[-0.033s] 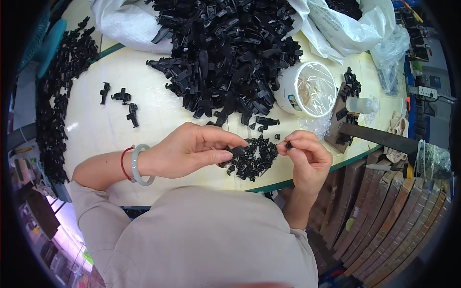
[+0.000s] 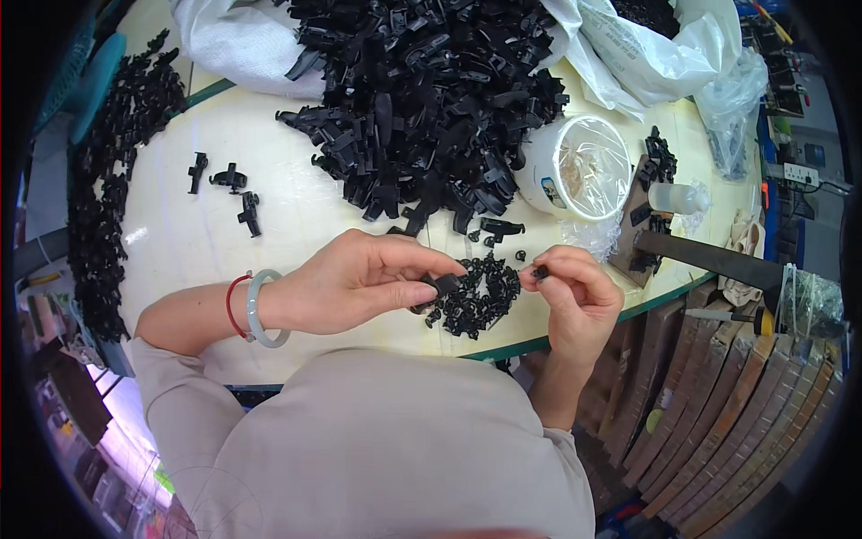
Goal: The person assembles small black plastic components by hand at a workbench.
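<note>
Between thumb and fingers, my left hand (image 2: 366,280) holds a black plastic part (image 2: 440,289), partly hidden by the fingertips. My right hand (image 2: 579,292) pinches a small black plastic piece (image 2: 540,272) at its fingertips. Below and between the two hands lies a pile of small black pieces (image 2: 480,296) on the pale tabletop. Beyond them rises a large heap of black plastic parts (image 2: 422,108). One black part (image 2: 501,228) lies apart at the heap's near edge, beside a few small pieces.
Three black parts, one of them a clip-like part (image 2: 249,215), lie at the left. Many more black parts (image 2: 99,198) line the far left. A white bucket (image 2: 539,171) with clear film stands right of the heap, near a small bottle (image 2: 669,198) and a dark metal bar (image 2: 709,254).
</note>
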A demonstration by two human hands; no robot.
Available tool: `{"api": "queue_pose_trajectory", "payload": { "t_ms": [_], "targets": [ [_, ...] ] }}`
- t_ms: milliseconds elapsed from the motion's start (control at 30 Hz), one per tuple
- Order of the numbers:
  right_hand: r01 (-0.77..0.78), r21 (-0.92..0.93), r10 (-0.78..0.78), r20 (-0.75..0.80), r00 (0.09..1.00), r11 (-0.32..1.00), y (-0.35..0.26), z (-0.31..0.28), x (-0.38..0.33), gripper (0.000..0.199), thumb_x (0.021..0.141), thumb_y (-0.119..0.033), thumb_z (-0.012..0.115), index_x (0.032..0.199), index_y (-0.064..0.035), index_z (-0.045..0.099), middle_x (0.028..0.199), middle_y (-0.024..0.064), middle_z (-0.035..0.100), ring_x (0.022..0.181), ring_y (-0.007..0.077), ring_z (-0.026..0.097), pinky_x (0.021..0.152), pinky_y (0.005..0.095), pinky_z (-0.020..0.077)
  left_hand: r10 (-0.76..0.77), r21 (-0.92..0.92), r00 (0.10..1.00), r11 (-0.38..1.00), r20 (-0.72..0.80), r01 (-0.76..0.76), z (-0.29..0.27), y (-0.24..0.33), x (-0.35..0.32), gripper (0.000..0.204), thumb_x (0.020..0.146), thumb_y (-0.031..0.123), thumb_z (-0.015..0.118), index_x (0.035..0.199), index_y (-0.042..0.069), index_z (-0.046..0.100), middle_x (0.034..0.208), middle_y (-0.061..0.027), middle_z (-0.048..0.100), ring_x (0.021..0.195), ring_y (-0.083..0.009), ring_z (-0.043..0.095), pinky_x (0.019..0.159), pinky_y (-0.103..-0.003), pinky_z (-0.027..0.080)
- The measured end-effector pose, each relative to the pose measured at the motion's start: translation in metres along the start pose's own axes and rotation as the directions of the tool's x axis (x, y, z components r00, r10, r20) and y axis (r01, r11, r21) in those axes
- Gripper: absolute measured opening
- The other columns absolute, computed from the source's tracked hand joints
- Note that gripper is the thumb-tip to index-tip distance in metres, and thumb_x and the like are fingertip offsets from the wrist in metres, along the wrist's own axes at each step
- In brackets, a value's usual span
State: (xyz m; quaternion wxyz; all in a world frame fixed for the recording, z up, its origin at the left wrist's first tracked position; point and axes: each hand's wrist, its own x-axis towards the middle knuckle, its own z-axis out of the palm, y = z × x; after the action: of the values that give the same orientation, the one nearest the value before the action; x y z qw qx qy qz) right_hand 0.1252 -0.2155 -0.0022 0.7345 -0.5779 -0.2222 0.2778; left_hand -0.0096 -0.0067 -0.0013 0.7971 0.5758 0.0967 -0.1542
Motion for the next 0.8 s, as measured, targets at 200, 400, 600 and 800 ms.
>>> {"api": "queue_pose_trajectory", "payload": {
  "t_ms": [200,400,600,800],
  "targets": [
    [0.108,-0.259,-0.107,0.018,0.994,0.960,0.0028,-0.0006,0.0004,0.020,0.072,0.017,0.061,0.090,0.0086,0.064,0.092,0.0170,0.062,0.081,0.0211,0.064,0.072,0.0279,0.0539,0.106,0.014,0.994,0.994,-0.005,-0.106,-0.0015,-0.0016,0.0005,0.025,0.088,-0.002,0.054,0.113,-0.002,0.057,0.098,-0.0062,0.056,0.084,-0.0095,0.057,0.077,-0.023,0.048],
    [0.084,-0.240,-0.077,0.036,0.996,0.967,-0.0025,0.0033,0.0061,0.019,0.070,0.016,0.063,0.087,0.0067,0.065,0.091,0.0161,0.063,0.081,0.0193,0.063,0.072,0.0265,0.0532,0.074,-0.159,0.996,0.984,-0.040,-0.080,-0.0024,-0.0045,0.0007,0.020,0.088,-0.001,0.054,0.107,-0.005,0.056,0.097,-0.0073,0.060,0.085,-0.0104,0.058,0.078,-0.024,0.048],
    [0.154,-0.608,-0.173,0.028,0.985,0.779,-0.0013,0.0011,0.0017,0.019,0.070,0.012,0.067,0.087,0.0046,0.065,0.089,0.0132,0.063,0.075,0.0176,0.062,0.066,0.0250,0.0515,0.046,-0.146,0.997,0.988,-0.059,-0.054,-0.0007,-0.0038,0.0007,0.019,0.089,0.000,0.053,0.108,-0.004,0.055,0.098,-0.0077,0.062,0.086,-0.0099,0.058,0.077,-0.024,0.048],
    [0.059,-0.861,-0.160,-0.027,0.987,0.505,-0.0044,0.0005,0.0011,0.020,0.071,0.008,0.068,0.090,0.0015,0.065,0.087,0.0113,0.062,0.071,0.0193,0.061,0.061,0.0262,0.0491,0.083,-0.118,0.991,0.988,-0.103,-0.095,-0.0025,-0.0051,-0.0002,0.021,0.089,-0.001,0.052,0.110,-0.004,0.053,0.098,-0.0094,0.063,0.085,-0.0096,0.059,0.075,-0.023,0.049]
  ]
}}
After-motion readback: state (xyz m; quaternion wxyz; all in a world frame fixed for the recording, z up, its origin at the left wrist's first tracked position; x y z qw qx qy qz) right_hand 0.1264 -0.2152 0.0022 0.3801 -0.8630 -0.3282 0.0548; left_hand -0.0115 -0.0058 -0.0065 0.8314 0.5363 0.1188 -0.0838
